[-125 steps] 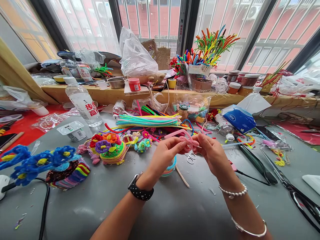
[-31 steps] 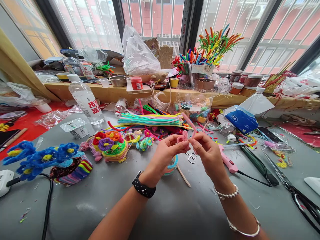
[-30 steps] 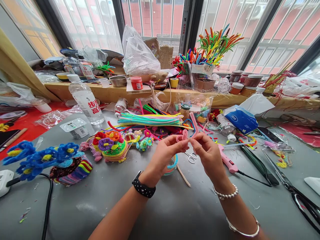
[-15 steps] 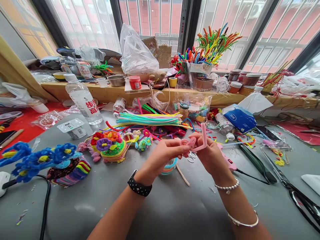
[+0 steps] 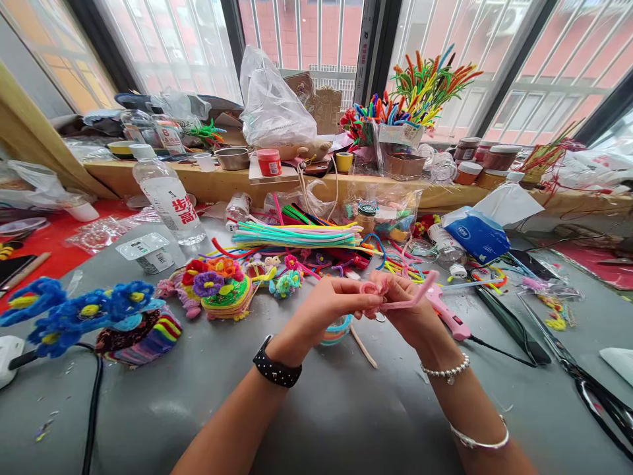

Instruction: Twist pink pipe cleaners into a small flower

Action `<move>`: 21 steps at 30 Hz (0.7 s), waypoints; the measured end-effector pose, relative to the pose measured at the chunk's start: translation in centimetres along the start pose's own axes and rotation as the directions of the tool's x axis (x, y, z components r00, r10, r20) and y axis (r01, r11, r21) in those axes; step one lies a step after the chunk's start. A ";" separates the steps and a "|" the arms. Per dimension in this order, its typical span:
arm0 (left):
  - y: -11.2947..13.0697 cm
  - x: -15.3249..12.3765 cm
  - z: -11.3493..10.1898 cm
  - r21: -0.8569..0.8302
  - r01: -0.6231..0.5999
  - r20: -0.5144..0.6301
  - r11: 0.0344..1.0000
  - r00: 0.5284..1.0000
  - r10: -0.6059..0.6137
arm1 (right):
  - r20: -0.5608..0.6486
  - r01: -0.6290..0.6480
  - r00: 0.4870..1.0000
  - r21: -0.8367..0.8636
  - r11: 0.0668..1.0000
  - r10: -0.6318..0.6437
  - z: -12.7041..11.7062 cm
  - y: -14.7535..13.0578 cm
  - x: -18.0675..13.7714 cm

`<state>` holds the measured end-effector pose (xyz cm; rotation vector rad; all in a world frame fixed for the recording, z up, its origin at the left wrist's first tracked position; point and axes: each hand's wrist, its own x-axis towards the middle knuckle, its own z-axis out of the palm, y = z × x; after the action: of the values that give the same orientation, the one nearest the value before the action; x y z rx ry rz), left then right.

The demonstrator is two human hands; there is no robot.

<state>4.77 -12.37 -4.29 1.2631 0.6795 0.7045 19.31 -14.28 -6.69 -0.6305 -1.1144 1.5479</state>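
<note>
Pink stem (image 5: 415, 298) now sideways; stem-stuffed cup (image 5: 394, 136) behind

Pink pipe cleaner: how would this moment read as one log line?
left hand: pinches pipe cleaner loops | right hand: grips pipe cleaner, free end pointing right | below: table | nearby: glue gun

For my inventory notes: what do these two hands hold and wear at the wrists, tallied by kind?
Pink pipe cleaner: 1
Black watch: 1
Bead bracelet: 1
Silver bangle: 1
Total: 4
</note>
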 end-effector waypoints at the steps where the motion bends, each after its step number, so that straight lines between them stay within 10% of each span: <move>1: 0.0 0.0 0.0 0.016 -0.003 0.002 1.000 1.000 0.003 | 0.002 -0.010 1.000 -0.017 1.000 0.010 0.0 -0.1 0.0; 13: -0.4 0.3 -0.2 0.028 0.021 -0.026 0.999 0.999 -0.020 | -0.150 -0.063 0.987 -0.074 0.995 0.052 -0.6 -0.7 -0.1; 21: -0.4 0.3 0.1 0.037 0.053 0.020 0.998 0.998 -0.053 | 0.043 -0.121 0.992 0.071 0.990 0.118 -0.6 -0.3 -0.2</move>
<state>5.05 -12.23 -4.72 1.2796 0.7093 0.6373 19.98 -14.30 -6.67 -0.6294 -1.0597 1.7029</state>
